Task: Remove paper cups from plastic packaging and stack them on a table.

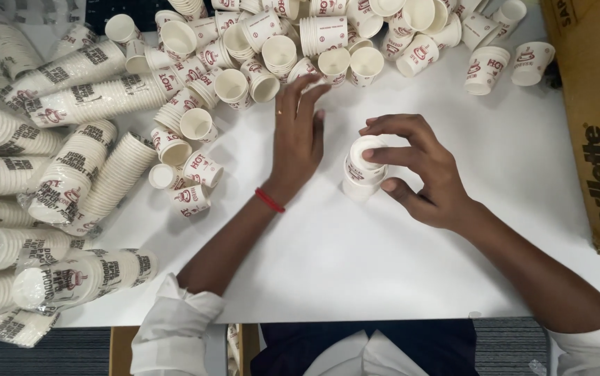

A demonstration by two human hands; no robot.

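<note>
Taking the white rectangular table top [356,278] as the landmark: at its near edge sit the person's rolled white sleeves, and off its near left corner lie long sleeves of nested white paper cups wrapped in clear plastic [77,275], printed in dark red and black. More of these wrapped stacks [70,174] run up the table's left side, lying flat and fanned toward the middle.

Near the table's centre stands the short stack of small white paper cups with red print [363,170], upside down, bases uppermost. The right hand [422,174] is closed around it: forefinger curled over the top base, thumb pressed against the lower side, the other fingers arched above. The grip is narrow, just the width of the cups.

Just left of that stack, the left hand [298,139] lies palm down on the table with fingers stretched flat and slightly spread, holding nothing; its fingertips reach the edge of the loose cups. A red thread band [269,200] circles its wrist.

Along the table's far edge spreads a heap of loose white paper cups [279,42], some upright, some tipped, some in short stacks, all with red markings. At the table's right edge rests a brown cardboard box [596,125] with black lettering.
</note>
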